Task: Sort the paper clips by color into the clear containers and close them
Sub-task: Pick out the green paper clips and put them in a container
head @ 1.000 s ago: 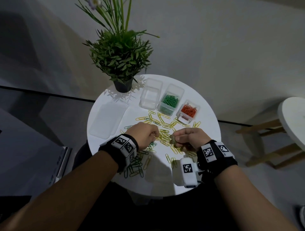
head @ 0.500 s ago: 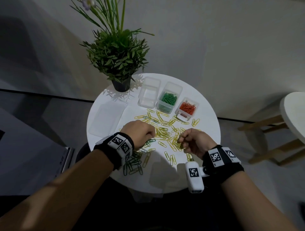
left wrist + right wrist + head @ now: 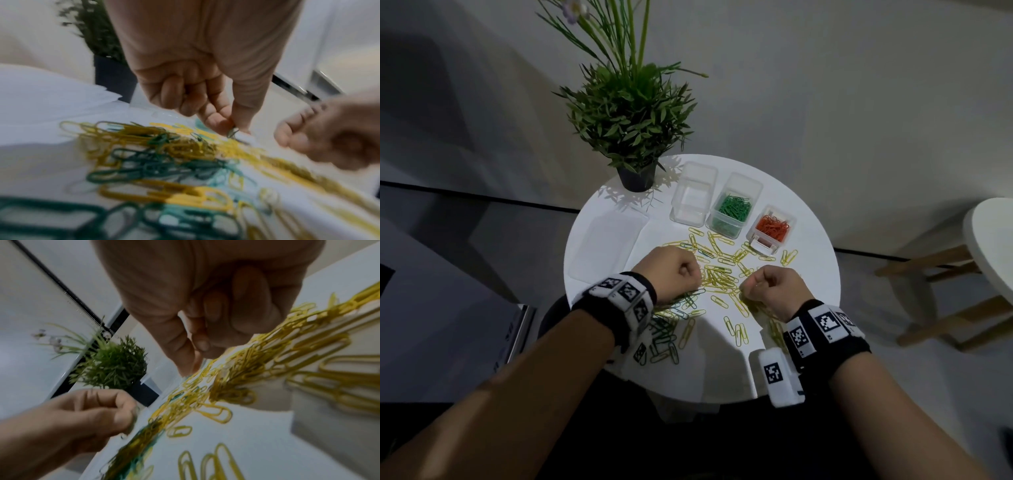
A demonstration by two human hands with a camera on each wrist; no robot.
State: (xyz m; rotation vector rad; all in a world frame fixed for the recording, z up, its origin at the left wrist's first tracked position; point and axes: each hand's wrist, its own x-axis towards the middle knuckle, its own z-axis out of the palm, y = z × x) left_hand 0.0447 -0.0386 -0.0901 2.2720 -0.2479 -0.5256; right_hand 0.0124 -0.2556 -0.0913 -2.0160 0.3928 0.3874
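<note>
1. Head view shows our left hand [image 3: 677, 272] and right hand [image 3: 774, 287] both curled over the scatter of yellow clips [image 3: 719, 274] on the round table [image 3: 808, 260], on our side of the green-clip container [image 3: 732, 210].
2. In the left wrist view our left thumb and forefinger pinch a small clip [image 3: 233, 131] that looks grey-green; blur keeps us from naming its colour surely. The other fingers are folded into the palm.
3. Our right hand has its fingers curled tight with thumb meeting forefinger right at the heap; whether a clip sits between them we cannot tell.
4. The empty container [image 3: 693, 195] stands just left of the green-clip container, the red-clip container [image 3: 772, 228] just right of it. All three are open. A flat clear lid [image 3: 606, 246] lies well to the left of the green-clip container.
5. We judge the step to be picking clips out of the heap, and that most of the yellow ones are still loose.
6. To do it well, we lift straight up so linked neighbours fall away, and check the colour before carrying.
7. Dark green clips [image 3: 664, 335] lie nearer us than the green-clip container, under our left wrist; we gather those as one bunch.
8. Yellow ones should go to the empty container, dropped low over its rim so none bounce out.
</note>
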